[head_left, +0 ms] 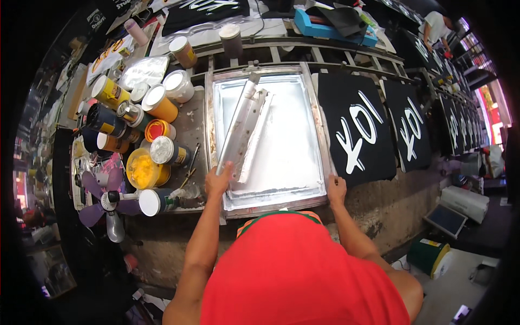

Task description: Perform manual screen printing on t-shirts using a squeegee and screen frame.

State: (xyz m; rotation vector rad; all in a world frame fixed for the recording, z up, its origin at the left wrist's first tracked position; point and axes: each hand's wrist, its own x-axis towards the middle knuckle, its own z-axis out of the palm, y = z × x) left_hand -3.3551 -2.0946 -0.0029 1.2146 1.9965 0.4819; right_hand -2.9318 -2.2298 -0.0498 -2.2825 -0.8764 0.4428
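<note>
Your red shirt (pixel 303 265) fills the lower middle; above, at centre, lies a whitish, smeared screen (pixel 290 141) with worn rim. Your left hand (pixel 218 180) grips a white-stained squeegee (pixel 246 127); your right hand (pixel 336 189) curls at the rim's lower right, its hold unclear.

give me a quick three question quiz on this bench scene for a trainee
1. Which hand has its grip on the right edge of the white rectangular framed screen?
2. True or false: the purple-bladed fan is left of the screen.
3. Fill in: the flat black fabric panel just right of the screen bears ___ lettering.

Key: 1. The right hand. 2. True. 3. White.
</note>
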